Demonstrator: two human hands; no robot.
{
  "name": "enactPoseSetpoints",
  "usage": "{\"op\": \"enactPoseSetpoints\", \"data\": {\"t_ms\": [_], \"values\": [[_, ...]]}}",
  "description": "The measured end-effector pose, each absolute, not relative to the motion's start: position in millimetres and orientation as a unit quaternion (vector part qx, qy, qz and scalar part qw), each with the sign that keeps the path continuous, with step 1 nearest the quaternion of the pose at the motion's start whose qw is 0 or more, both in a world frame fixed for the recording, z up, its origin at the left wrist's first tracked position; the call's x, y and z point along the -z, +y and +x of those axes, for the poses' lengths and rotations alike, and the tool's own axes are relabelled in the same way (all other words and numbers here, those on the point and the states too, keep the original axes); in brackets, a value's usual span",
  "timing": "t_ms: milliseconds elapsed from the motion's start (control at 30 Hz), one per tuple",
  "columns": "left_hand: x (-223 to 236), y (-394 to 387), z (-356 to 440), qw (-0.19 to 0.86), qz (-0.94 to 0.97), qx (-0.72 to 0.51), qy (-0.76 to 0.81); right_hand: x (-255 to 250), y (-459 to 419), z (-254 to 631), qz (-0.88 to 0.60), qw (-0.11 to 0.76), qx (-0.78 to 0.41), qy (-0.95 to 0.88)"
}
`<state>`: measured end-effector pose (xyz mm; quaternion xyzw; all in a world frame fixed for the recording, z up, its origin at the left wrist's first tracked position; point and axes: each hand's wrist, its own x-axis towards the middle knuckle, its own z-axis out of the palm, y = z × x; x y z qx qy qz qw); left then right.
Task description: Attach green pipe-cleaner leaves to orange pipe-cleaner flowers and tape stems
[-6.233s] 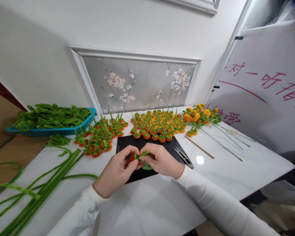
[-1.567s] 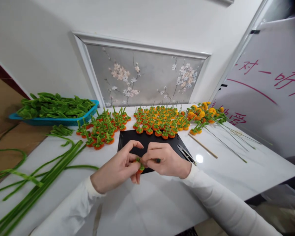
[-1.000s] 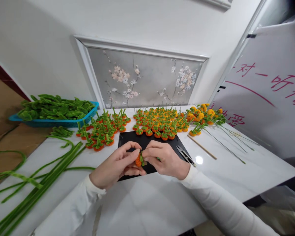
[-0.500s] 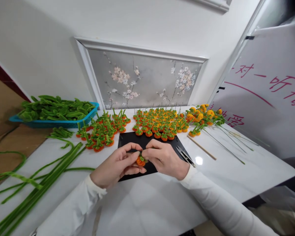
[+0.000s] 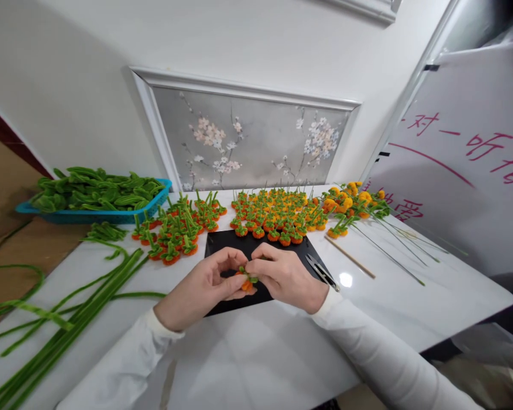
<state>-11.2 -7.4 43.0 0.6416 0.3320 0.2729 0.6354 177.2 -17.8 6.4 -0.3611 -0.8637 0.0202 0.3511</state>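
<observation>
Between my hands is a small orange pipe-cleaner flower (image 5: 247, 284) with green fuzzy sepals on top. My left hand (image 5: 209, 285) grips it from the left, thumb and fingers closed round its orange part. From the right, the pinched fingers of my right hand (image 5: 284, 276) are at its green top; the fingertips partly hide it. Both hands are above a black mat (image 5: 224, 242). Thread snips (image 5: 322, 271) lie on the mat's right edge, beside my right wrist.
Orange flowers with green stems (image 5: 179, 228) stand left of the mat, more finished-looking ones (image 5: 277, 210) behind it. A blue basket (image 5: 89, 215) holds green pieces. Long green pipe cleaners (image 5: 81, 319) lie at left. A wooden stick (image 5: 349, 257) and yellow flowers (image 5: 350, 199) are at right.
The flower has turned in my fingers, showing more of its green sepals. My left fingers have drawn in closer around it; my right hand has barely shifted.
</observation>
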Motion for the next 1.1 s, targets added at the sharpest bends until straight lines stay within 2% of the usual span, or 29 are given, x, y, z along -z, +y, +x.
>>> {"op": "enactPoseSetpoints", "data": {"t_ms": [133, 367, 467, 867, 1100], "values": [[-43, -9, -12, 0.681, 0.589, -0.266, 0.344, -7, -16, 178, -0.355, 0.363, -0.066, -0.859], [-42, -9, -16, 0.703, 0.577, -0.245, 0.335, -10, -13, 181, -0.333, 0.404, -0.309, -0.794], [-42, -8, -17, 0.724, 0.549, -0.253, 0.332, -11, -13, 183, -0.315, 0.421, -0.349, -0.775], [-47, -13, -17, 0.750, 0.548, -0.209, 0.306, -21, -18, 181, -0.289, 0.473, -0.297, -0.777], [-44, -12, -10, 0.591, 0.684, -0.263, 0.337, -16, -19, 179, -0.341, 0.464, -0.235, -0.783]]}}
